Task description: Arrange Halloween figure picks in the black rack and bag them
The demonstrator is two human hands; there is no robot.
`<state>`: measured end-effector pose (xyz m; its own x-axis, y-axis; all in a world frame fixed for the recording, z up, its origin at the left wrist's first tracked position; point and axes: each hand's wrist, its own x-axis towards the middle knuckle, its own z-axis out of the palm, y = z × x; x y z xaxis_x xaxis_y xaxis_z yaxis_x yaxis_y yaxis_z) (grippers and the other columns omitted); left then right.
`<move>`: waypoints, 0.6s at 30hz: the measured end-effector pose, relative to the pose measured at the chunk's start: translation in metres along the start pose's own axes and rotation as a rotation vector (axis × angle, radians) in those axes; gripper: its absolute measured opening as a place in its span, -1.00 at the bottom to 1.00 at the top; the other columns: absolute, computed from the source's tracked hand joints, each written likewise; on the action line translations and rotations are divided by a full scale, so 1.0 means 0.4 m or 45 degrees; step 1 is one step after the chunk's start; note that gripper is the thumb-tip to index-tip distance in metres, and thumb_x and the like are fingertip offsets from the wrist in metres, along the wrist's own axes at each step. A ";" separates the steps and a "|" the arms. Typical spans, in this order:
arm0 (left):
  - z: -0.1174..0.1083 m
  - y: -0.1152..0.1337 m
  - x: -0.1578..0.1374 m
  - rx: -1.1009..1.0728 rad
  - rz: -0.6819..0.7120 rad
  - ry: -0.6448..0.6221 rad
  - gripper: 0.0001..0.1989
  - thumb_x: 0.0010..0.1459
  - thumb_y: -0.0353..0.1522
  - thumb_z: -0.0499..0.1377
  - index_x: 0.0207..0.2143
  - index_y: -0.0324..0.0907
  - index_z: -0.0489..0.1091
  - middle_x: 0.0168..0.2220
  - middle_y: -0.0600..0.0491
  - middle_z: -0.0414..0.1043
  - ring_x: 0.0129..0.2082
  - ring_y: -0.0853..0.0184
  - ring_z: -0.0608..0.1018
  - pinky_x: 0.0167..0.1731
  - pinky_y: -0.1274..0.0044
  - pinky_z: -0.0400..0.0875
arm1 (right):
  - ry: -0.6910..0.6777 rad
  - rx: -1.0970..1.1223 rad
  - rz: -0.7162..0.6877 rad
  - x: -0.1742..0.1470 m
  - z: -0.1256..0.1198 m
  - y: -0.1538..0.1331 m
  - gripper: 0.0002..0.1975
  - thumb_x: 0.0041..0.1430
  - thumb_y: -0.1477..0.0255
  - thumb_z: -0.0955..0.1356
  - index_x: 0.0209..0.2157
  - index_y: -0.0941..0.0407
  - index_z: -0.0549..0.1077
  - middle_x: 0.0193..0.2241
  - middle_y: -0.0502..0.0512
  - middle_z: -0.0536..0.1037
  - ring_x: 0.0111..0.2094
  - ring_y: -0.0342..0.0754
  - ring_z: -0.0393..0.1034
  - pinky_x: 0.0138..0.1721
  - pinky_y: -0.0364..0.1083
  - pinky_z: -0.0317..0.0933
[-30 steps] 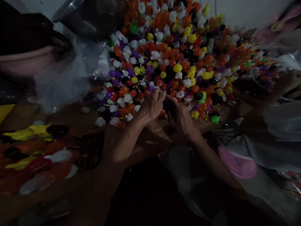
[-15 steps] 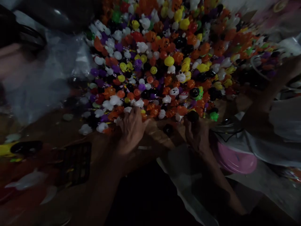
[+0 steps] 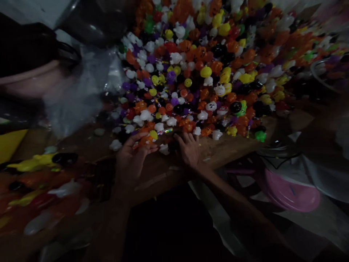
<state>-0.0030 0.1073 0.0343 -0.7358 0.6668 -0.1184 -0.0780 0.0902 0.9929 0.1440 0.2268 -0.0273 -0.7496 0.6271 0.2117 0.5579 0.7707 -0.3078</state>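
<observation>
My left hand (image 3: 132,156) is at the near edge of a heap of small plastic toy figures (image 3: 188,83). Its fingers and thumb curve apart around an orange figure (image 3: 145,140), and a yellow one (image 3: 153,135) is just beyond; no firm grip shows. Palm down, my right hand (image 3: 190,150) rests at the same edge with its fingers stretched forward. Beside its fingertips is a dark figure (image 3: 173,146), hard to make out. Between the hands are a white figure (image 3: 164,149) and a shiny multicoloured tube (image 3: 168,130).
The heap covers the far part of the brown table (image 3: 218,149). At the lower left is a second pile of larger figures (image 3: 51,193). Clear plastic bags (image 3: 79,94) hang at the left near another person's arm (image 3: 35,82). A pink stool (image 3: 294,193) stands at the right.
The view has swung left. My right hand has moved left, closer to my left hand, and the black figure it was at is no longer there. My left hand has turned, its palm facing inward.
</observation>
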 end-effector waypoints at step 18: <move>-0.147 0.023 -0.140 0.159 0.257 0.158 -0.61 0.08 -0.29 0.37 -0.01 -0.05 0.53 -0.04 0.02 0.59 -0.12 0.29 0.63 -0.09 0.50 0.57 | -0.018 0.604 -0.495 0.024 -0.036 -0.167 -0.68 0.41 0.32 0.32 0.06 0.12 0.56 -0.02 0.25 0.62 0.00 0.13 0.47 0.03 0.10 0.36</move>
<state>-0.0019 0.0272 0.0508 -0.8057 0.5852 0.0920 0.1564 0.0603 0.9859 0.1046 0.1830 0.0087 -0.8728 0.3064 0.3800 0.0260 0.8065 -0.5907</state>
